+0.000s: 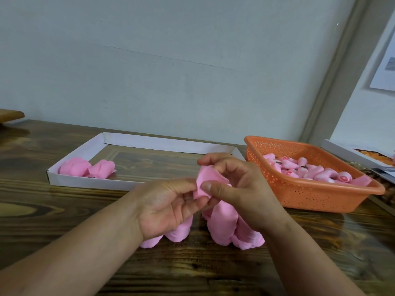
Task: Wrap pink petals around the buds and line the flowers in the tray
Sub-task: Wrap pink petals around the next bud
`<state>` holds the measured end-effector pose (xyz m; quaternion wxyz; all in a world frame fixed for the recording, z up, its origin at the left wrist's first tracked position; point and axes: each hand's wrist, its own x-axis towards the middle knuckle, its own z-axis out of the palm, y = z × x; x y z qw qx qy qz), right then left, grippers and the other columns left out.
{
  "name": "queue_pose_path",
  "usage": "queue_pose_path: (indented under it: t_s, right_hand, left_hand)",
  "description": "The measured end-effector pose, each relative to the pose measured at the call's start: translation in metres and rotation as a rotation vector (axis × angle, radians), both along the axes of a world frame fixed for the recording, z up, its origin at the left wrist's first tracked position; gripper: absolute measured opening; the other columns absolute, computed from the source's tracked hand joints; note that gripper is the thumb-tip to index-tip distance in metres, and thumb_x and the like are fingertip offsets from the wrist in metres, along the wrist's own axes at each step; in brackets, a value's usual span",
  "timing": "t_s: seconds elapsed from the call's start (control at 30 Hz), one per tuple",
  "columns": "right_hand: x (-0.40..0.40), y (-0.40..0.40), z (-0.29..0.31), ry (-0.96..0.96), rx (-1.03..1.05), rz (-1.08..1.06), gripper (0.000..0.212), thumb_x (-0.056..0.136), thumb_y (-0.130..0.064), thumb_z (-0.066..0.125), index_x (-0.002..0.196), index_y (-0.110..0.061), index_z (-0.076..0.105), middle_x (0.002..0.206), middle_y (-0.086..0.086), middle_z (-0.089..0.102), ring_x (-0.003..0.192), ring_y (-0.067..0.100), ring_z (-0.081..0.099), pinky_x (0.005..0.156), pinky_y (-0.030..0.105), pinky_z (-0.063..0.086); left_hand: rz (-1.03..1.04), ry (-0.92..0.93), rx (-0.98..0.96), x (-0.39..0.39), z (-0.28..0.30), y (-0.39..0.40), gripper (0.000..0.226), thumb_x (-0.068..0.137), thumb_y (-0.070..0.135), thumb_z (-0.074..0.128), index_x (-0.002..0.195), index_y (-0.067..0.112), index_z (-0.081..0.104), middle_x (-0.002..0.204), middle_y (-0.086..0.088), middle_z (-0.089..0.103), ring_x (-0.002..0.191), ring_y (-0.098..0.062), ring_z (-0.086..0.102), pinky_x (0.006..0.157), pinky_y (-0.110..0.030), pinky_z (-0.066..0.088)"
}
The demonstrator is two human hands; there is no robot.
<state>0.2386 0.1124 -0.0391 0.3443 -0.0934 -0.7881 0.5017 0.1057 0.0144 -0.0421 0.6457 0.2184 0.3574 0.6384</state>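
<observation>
Nearest, on the wooden table (64,212), a heap of loose pink petals (222,229) lies under and just behind both hands. Above the heap, the left hand (168,207) and the right hand (237,189) meet around one petal (208,180): the left pinches its lower edge between thumb and curled fingers, while the right grips it with the thumb pressed on its front and the fingers curled over the top. Whether a bud sits inside that petal cannot be told. Farther back on the left stands a white tray (92,182), with two finished flowers (87,170) touching each other in its near left corner. On the right, an orange basket (316,196) holds a pile of buds (303,169).
</observation>
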Motion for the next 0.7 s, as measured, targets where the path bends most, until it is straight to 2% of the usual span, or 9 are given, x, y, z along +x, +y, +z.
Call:
queue_pose_path:
  t_s: [0.07,0.13,0.23,0.33,0.43,0.5,0.63,0.7]
  right_hand:
    - [-0.0007,-0.0010,0.0007,0.009,-0.016,-0.011,0.012,0.077,0.006,0.070,0.074,0.005,0.058,0.111,0.000,0.063,0.099,0.027,0.064,0.059,0.038,0.058]
    - [-0.0006,-0.0020,0.0015,0.006,-0.032,-0.016,0.011,0.078,0.006,0.068,0.074,0.007,0.057,0.110,0.000,0.063,0.089,0.031,0.066,0.056,0.044,0.058]
    - [-0.0001,-0.0028,0.0018,0.010,-0.066,-0.008,0.012,0.079,0.005,0.068,0.074,0.007,0.057,0.106,-0.001,0.063,0.075,0.029,0.068,0.055,0.051,0.057]
    - [-0.0005,-0.0026,0.0020,0.038,-0.088,-0.008,0.015,0.074,0.000,0.069,0.071,0.005,0.055,0.099,-0.005,0.065,0.069,0.024,0.067,0.053,0.044,0.056]
    - [-0.0017,-0.0018,0.0010,0.051,-0.067,-0.026,0.017,0.070,-0.005,0.069,0.068,0.003,0.055,0.092,-0.008,0.066,0.074,0.012,0.067,0.054,0.026,0.055]
    - [-0.0031,-0.0008,-0.0004,0.062,-0.047,-0.023,0.016,0.074,0.001,0.070,0.066,-0.001,0.057,0.091,-0.006,0.065,0.079,0.006,0.066,0.058,0.020,0.053]
    - [-0.0037,0.0020,-0.0005,0.075,-0.011,-0.031,0.016,0.071,-0.014,0.073,0.060,-0.015,0.062,0.090,-0.007,0.066,0.095,0.008,0.064,0.075,0.019,0.050]
    - [-0.0036,0.0034,0.0001,0.100,-0.032,-0.027,0.014,0.071,-0.017,0.071,0.059,-0.018,0.063,0.089,-0.008,0.067,0.095,0.009,0.064,0.079,0.022,0.049]
  left_hand:
    - [0.031,0.005,0.000,-0.0011,-0.0016,0.0009,0.040,0.065,-0.006,0.058,0.103,-0.018,0.062,0.099,-0.026,0.067,0.073,-0.031,0.072,0.053,-0.023,0.058]
    - [0.039,0.024,0.005,-0.0018,-0.0027,0.0008,0.046,0.066,-0.005,0.058,0.111,-0.018,0.058,0.102,-0.026,0.066,0.075,-0.031,0.072,0.053,-0.024,0.058]
    - [0.036,0.028,0.031,-0.0028,-0.0015,0.0004,0.045,0.071,0.002,0.064,0.113,-0.013,0.062,0.103,-0.025,0.067,0.077,-0.030,0.072,0.059,-0.025,0.060]
    - [-0.003,0.045,0.148,-0.0039,-0.0001,-0.0021,0.055,0.059,0.023,0.084,0.107,0.000,0.072,0.107,-0.021,0.069,0.083,-0.028,0.072,0.064,-0.026,0.060]
    - [-0.012,0.156,0.171,-0.0042,-0.0017,-0.0029,0.038,0.067,0.022,0.074,0.097,0.000,0.075,0.107,-0.018,0.071,0.090,-0.023,0.072,0.073,-0.024,0.059]
    - [-0.001,0.191,0.150,-0.0032,-0.0021,-0.0020,0.027,0.071,0.014,0.066,0.091,-0.002,0.075,0.101,-0.015,0.073,0.087,-0.019,0.072,0.071,-0.021,0.058]
    - [0.071,0.143,0.111,-0.0026,-0.0024,0.0003,0.024,0.071,0.008,0.063,0.088,-0.006,0.074,0.099,-0.020,0.071,0.081,-0.023,0.073,0.069,-0.024,0.060]
    - [0.067,0.132,0.109,-0.0020,-0.0011,-0.0006,0.026,0.070,0.009,0.064,0.089,-0.006,0.074,0.100,-0.021,0.071,0.082,-0.025,0.073,0.068,-0.024,0.060]
